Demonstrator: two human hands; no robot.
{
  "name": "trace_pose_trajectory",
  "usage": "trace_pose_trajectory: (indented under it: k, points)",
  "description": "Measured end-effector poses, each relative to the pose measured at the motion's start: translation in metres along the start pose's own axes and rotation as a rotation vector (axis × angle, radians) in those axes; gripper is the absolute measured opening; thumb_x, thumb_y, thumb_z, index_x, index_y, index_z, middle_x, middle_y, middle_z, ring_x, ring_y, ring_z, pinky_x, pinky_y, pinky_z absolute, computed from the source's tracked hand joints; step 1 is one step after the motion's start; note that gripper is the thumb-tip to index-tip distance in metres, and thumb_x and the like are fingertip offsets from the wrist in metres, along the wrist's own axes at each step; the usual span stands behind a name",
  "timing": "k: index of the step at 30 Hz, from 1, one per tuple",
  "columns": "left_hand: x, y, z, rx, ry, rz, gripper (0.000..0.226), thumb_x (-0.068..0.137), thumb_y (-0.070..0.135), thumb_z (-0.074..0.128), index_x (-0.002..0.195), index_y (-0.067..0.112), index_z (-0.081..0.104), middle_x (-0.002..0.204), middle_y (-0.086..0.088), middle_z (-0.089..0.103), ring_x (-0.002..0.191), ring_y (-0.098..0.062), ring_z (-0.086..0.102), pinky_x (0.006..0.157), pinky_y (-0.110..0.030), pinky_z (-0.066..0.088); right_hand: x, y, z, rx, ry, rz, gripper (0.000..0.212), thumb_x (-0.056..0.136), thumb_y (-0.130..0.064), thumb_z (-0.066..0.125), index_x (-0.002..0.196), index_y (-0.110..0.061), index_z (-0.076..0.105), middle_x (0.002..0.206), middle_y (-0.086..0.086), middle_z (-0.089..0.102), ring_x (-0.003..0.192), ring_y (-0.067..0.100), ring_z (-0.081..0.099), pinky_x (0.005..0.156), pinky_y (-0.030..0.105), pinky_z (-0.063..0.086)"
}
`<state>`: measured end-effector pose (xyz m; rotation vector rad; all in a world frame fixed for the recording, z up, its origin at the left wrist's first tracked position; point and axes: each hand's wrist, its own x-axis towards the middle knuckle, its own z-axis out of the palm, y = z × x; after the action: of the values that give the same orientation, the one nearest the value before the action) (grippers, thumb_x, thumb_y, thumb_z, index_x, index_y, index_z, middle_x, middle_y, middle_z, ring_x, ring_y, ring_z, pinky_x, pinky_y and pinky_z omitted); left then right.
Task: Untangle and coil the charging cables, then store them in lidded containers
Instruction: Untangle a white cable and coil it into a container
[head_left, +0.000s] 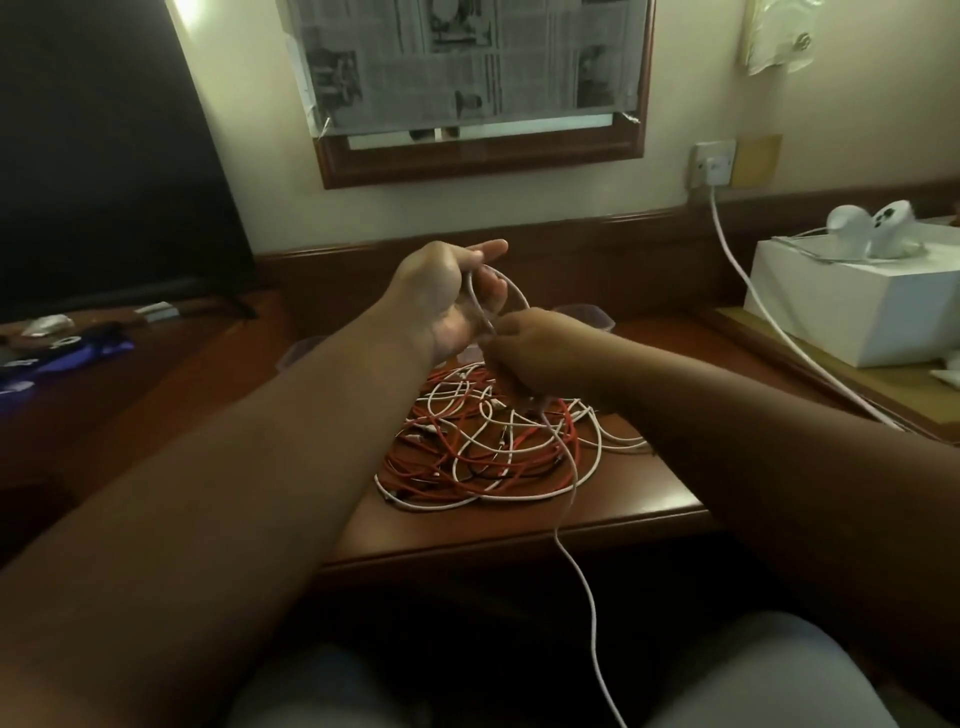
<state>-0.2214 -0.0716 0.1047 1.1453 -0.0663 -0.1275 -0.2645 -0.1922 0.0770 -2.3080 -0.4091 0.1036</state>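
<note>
Left hand (451, 296) stood palm-up as a former, fingers curled round the white cable (511, 291); right hand (530, 345) pinched it, feeding loops above the tangle (493, 447).

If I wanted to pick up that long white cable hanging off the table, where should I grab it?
Probably best on the free stretch of the long white cable just past the wooden table's front edge, coming from the front. There it hangs alone, clear of the red and white cable tangle. Higher up, the left hand and right hand hold it.
</note>
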Motion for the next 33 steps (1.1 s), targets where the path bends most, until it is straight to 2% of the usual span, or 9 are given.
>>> trace_pose_trajectory:
  k: [6,10,12,16,19,22,25,29,33]
  points:
    - [-0.015,-0.025,0.003,0.343,-0.131,-0.116,0.062,0.103,0.051,0.035,0.058,0.016,0.059,0.052,0.0,0.049,0.047,-0.011,0.048,0.054,-0.022,0.037,0.001,-0.007,-0.016,0.877,-0.128,-0.04,0.047,0.103,-0.036,0.036,0.065,-0.015,0.051,0.056,0.001,0.041,0.051,0.016,0.039,0.057,0.032,0.032]
    - [-0.014,-0.04,-0.01,0.38,-0.158,-0.128,0.043,0.102,0.046,0.035,0.102,0.016,0.066,0.107,-0.011,0.065,0.105,-0.026,0.06,0.093,-0.041,0.045,0.008,-0.007,-0.021,1.031,-0.066,-0.147,0.038,0.107,-0.029,0.037,0.096,-0.006,0.065,0.078,0.008,0.068,0.074,0.019,0.067,0.069,0.031,0.055]
    - [-0.014,-0.045,-0.015,0.335,-0.194,-0.221,0.039,0.101,0.044,0.041,0.11,0.015,0.065,0.109,-0.014,0.063,0.104,-0.028,0.062,0.091,-0.042,0.05,0.016,-0.007,-0.024,1.084,0.006,-0.212,0.035,0.107,-0.023,0.038,0.109,0.0,0.064,0.093,0.012,0.073,0.092,0.024,0.072,0.08,0.031,0.06]
    - [-0.013,-0.055,-0.03,0.335,-0.306,-0.305,0.03,0.102,0.029,0.043,0.103,0.01,0.066,0.068,-0.002,0.049,0.06,-0.013,0.048,0.056,-0.027,0.044,0.04,0.006,-0.027,0.473,0.282,-0.307,0.022,0.104,-0.016,0.047,0.111,-0.007,0.066,0.102,0.004,0.072,0.096,0.011,0.07,0.084,0.02,0.057]
    - [-0.006,-0.047,-0.044,0.843,-0.274,-0.136,0.022,0.103,0.024,0.048,0.105,0.014,0.068,0.063,0.002,0.052,0.053,-0.009,0.049,0.049,-0.023,0.042,0.051,0.027,-0.027,-0.345,0.2,-0.3,0.019,0.102,-0.022,0.05,0.112,-0.017,0.065,0.1,-0.009,0.063,0.084,0.001,0.06,0.065,0.01,0.045]
    - [0.008,-0.031,-0.053,1.341,-0.247,0.213,0.011,0.099,0.027,0.057,0.099,0.024,0.068,0.076,0.006,0.066,0.062,-0.005,0.06,0.059,-0.022,0.046,0.057,0.044,-0.022,-0.535,0.045,-0.18,0.023,0.106,-0.027,0.04,0.096,-0.015,0.057,0.085,-0.005,0.054,0.069,0.003,0.046,0.058,0.013,0.034]
    - [0.027,-0.023,-0.054,1.221,-0.185,0.439,0.008,0.093,0.028,0.067,0.091,0.023,0.073,0.077,0.006,0.071,0.068,-0.004,0.065,0.062,-0.02,0.053,0.061,0.056,-0.018,0.132,-0.114,0.002,0.052,0.106,-0.04,0.03,0.066,-0.021,0.056,0.058,-0.005,0.045,0.048,0.01,0.037,0.048,0.025,0.029]
    - [0.044,-0.043,-0.046,0.478,-0.146,0.133,0.011,0.087,0.03,0.068,0.086,0.021,0.075,0.076,0.0,0.062,0.059,-0.01,0.048,0.051,-0.023,0.035,0.063,0.06,-0.02,1.047,-0.444,-0.058,0.058,0.1,-0.045,0.023,0.055,-0.015,0.046,0.05,-0.002,0.026,0.043,0.015,0.016,0.044,0.027,0.011]
    - [0.038,-0.086,-0.033,0.196,-0.057,-0.092,0.018,0.096,0.03,0.059,0.091,0.016,0.069,0.07,0.001,0.061,0.052,-0.007,0.049,0.045,-0.019,0.039,0.067,0.042,-0.027,1.605,-0.128,-0.267,0.044,0.094,-0.035,0.026,0.061,-0.012,0.044,0.051,-0.001,0.029,0.044,0.013,0.024,0.046,0.025,0.02]
